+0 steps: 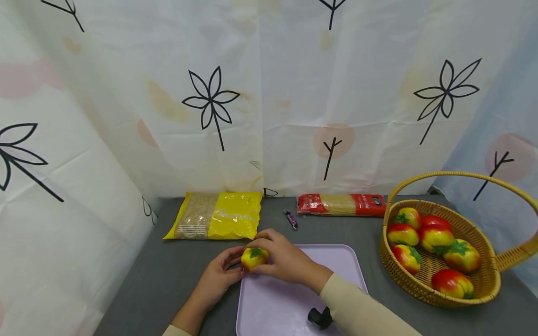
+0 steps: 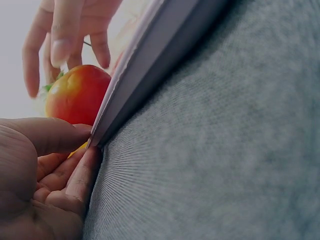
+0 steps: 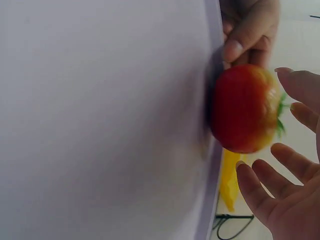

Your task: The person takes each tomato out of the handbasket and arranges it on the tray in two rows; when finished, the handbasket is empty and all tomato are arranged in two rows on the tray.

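Observation:
A shiny red-and-yellow tomato [image 1: 254,259] with a green leafy top sits at the far left corner of the lilac tray [image 1: 294,303]. My right hand [image 1: 286,259] arches over it, and in the right wrist view its spread fingers [image 3: 295,162] stand apart from the tomato [image 3: 245,109]. On the tomato's left side is my left hand [image 1: 218,273], with loosely bent fingers. In the left wrist view the left thumb and fingers [image 2: 82,175] lie right at the tray rim [image 2: 122,80], just below the tomato [image 2: 80,95].
A wicker basket [image 1: 441,298] with a tall handle stands at the right, holding several similar tomatoes [image 1: 462,255]. Along the back lie a yellow bag of grain [image 1: 235,217], a small purple-wrapped sweet [image 1: 290,219] and a red pack of noodles [image 1: 340,204]. A black device [image 1: 319,318] shows beside the right sleeve.

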{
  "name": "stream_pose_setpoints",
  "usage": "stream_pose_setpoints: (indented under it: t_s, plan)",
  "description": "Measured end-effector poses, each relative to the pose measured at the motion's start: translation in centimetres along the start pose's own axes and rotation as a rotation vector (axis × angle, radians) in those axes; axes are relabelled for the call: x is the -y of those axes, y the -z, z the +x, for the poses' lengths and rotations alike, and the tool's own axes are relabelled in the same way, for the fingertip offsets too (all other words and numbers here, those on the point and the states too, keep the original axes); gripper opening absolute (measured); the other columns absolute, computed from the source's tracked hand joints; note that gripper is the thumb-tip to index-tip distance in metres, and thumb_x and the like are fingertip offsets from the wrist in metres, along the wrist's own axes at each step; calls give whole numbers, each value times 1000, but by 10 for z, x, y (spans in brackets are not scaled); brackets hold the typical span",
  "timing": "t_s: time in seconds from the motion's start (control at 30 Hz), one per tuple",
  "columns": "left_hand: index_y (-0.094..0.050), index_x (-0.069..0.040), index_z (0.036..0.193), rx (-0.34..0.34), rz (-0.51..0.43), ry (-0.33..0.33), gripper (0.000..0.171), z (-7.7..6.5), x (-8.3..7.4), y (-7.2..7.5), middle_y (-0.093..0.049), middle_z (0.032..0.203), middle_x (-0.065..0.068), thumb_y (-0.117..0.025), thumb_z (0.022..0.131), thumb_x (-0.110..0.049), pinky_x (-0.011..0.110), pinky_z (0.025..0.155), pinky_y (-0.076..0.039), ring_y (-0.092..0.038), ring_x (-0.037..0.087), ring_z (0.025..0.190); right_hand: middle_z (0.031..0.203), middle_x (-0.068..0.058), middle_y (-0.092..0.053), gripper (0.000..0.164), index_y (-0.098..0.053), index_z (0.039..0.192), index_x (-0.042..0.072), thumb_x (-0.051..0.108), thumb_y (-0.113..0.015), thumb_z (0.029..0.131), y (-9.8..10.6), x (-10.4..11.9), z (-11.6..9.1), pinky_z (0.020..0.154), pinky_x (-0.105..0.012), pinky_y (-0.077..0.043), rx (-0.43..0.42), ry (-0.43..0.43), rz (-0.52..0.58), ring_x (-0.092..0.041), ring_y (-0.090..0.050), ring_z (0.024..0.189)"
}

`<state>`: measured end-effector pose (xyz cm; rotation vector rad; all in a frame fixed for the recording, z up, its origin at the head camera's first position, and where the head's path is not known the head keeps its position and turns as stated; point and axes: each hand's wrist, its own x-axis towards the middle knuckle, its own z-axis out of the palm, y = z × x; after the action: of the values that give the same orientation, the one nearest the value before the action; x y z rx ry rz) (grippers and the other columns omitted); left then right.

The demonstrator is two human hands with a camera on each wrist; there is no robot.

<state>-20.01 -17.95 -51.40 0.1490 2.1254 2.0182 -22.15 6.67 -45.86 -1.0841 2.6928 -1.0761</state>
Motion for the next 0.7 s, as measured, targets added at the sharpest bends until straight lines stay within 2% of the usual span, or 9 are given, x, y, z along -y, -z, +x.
stream_pose_setpoints:
  t_s: [0.2,0.43,0.57,0.7]
  plan:
    - [-56,5,151,-24,26,16,63,-1,1,-1,-56,154,23,-78,92,10,35,101,-58,-56,41,139,146,2,-56,54,-67,146,16,30,-86,98,17,7,-11,112,-46,-51,-36,-16,77,-20,-55,133]
    - [-57,5,151,-39,45,24,64,-2,1,-1,-56,153,23,-77,91,12,39,102,-58,-57,42,138,148,8,-56,60,-60,152,23,35,-85,99,36,8,-33,101,-45,-59,-100,-53,200,-17,-58,130]
    - [-57,4,151,-31,51,27,64,-1,2,0,-56,154,22,-78,91,12,38,102,-58,-56,41,139,146,6,-58,61,-59,154,23,37,-83,100,48,4,-51,99,-45,-60,-160,-56,219,-18,-60,126]
    - [-58,3,151,-29,51,22,64,1,1,0,-56,154,22,-78,91,11,38,102,-58,-56,41,140,141,2,-62,58,-61,152,21,34,-83,100,61,-4,-70,96,-46,-61,-257,-41,202,-24,-63,123]
